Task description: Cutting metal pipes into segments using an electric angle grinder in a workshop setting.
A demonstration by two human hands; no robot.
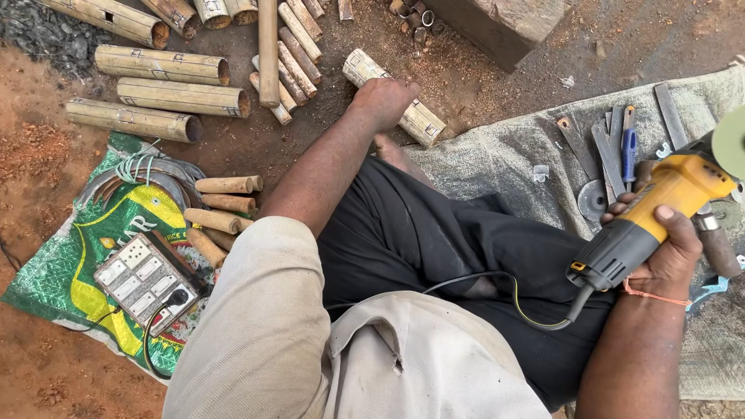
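Observation:
My left hand (384,99) reaches forward and closes over a short bamboo section (423,118) that lies on the dirt ahead of my knees. My right hand (666,247) grips the body of a yellow and grey angle grinder (656,209), held up at the right with its pale disc (731,141) at the frame edge. The grinder's black cord (497,281) runs across my dark trousers.
Long bamboo sections (163,97) and thinner sticks (291,54) lie on the red dirt at top left. Short cut pieces (221,209) rest beside a printed sack (54,271) carrying a switchboard (143,279). Metal blades and a blue-handled tool (628,147) sit on grey cloth. A wooden block (500,27) stands behind.

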